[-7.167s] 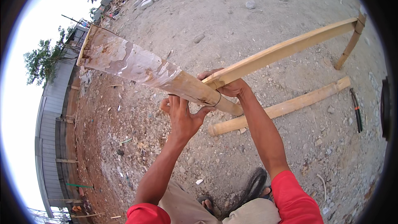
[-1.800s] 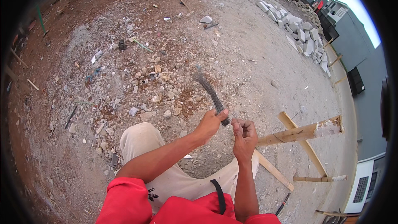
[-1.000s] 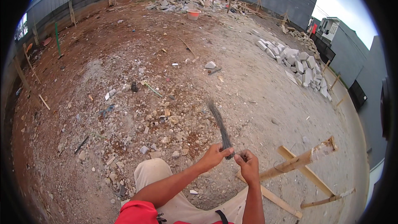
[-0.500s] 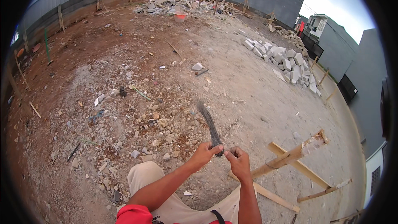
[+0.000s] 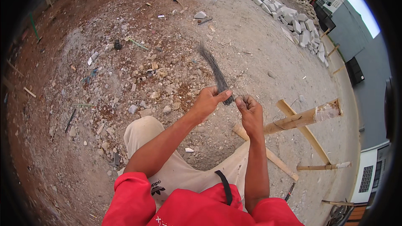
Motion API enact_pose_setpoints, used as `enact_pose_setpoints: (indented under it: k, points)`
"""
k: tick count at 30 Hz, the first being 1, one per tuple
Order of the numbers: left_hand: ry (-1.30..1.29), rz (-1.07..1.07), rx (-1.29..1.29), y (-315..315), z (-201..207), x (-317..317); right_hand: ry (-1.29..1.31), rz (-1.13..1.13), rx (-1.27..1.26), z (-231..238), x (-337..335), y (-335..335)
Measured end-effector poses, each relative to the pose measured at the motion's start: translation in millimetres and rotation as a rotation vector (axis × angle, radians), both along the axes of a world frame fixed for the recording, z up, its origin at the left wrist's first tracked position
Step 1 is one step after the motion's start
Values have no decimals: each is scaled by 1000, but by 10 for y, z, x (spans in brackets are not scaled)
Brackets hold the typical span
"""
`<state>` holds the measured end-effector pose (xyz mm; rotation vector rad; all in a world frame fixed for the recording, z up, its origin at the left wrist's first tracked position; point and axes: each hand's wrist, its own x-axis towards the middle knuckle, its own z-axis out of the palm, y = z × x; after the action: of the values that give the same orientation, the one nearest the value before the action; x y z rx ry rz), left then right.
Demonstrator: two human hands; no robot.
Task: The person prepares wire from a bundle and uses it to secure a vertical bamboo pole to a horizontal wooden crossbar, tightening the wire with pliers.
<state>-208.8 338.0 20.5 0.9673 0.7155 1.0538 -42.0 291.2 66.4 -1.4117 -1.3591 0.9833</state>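
Observation:
A bundle of thin dark grey wires (image 5: 214, 68) fans out loosely at its far end. My left hand (image 5: 210, 101) is closed around the bundle's near end, with the thumb lying across it. Just to the right, my right hand (image 5: 250, 111) is in a pinch, thumb against bent fingers, close to the bundle's near end. Whatever those fingertips hold is too fine to make out. Both forearms reach forward over my knees in beige trousers (image 5: 144, 136).
Right of my hand, a bamboo pole (image 5: 301, 119) is joined to a wooden plank (image 5: 316, 142). A second plank (image 5: 282, 165) lies below it. Pale blocks (image 5: 299, 25) are piled at the far right. Stones (image 5: 155, 75) and rubble cover the ground ahead. A grey wall (image 5: 372, 96) stands at right.
The view has tilted downward, so my hands and the wire bundle appear higher and more of my red shirt shows. My left hand keeps its grip; my right hand sits slightly farther from the bundle.

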Motion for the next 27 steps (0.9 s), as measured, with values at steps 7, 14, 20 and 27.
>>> enact_pose_setpoints:
  k: [7, 14, 20, 27]
  points:
    - [10, 19, -9, -10, 73, -99, -117, 95, 96, -25, -54, -17]
    - [-138, 104, -73, 57, 155, -155, -112, 309, 150, 78, -138, -122]
    - [-108, 173, -91, 278, 43, -260, -362, 193, 389, 94, -276, -227]
    - [-64, 256, -61, 405, 8, -297, -288, 94, 255, -117, -231, -247]
